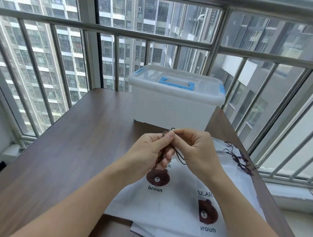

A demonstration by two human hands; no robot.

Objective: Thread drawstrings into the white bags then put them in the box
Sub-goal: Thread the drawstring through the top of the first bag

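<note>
Fingers (168,139) of both hands pinch a thin dark drawstring (180,159).

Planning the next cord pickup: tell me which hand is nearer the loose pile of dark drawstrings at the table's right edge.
Right. The right hand is just left of the drawstring pile; the left hand is farther left, beyond it. Both pinch one dark cord.
</note>
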